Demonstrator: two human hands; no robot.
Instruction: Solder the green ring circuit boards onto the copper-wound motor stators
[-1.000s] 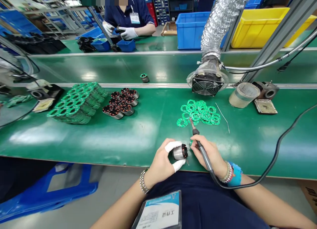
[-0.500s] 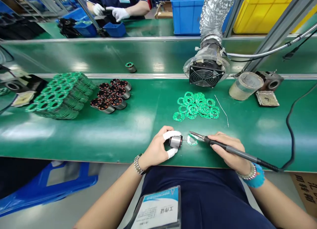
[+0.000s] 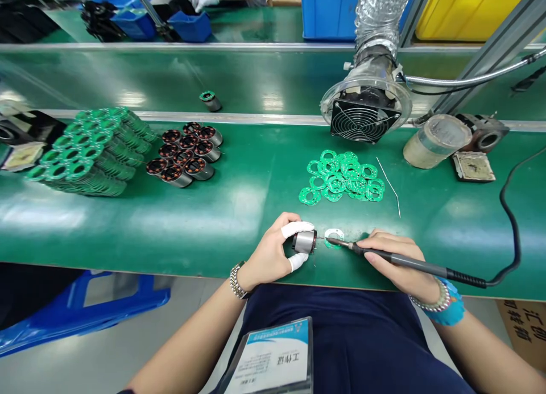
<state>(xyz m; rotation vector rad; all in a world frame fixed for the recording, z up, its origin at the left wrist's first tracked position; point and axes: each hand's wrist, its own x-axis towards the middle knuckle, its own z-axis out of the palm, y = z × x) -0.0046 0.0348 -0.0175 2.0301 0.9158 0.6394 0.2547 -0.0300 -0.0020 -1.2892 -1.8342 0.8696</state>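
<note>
A wound metal stator (image 3: pixel 304 241) is gripped by the left hand (image 3: pixel 277 249) above the green bench (image 3: pixel 239 223), beside a ring board (image 3: pixel 334 238); a soldering iron (image 3: pixel 401 259) is held in the right hand (image 3: pixel 396 260). Beyond, blue bins (image 3: pixel 330 13) are set.

ID badge (image 3: pixel 273 357), clear sleeve, worn on the front: white card bearing "工作证" in dark characters; blue band with a small logo and a line of white lettering, and finer printed lines on the white part, all too small to read. Cardboard carton (image 3: pixel 522 326), lower right: large dark Chinese characters, turned sideways and partly cut off, not securely legible.
</note>
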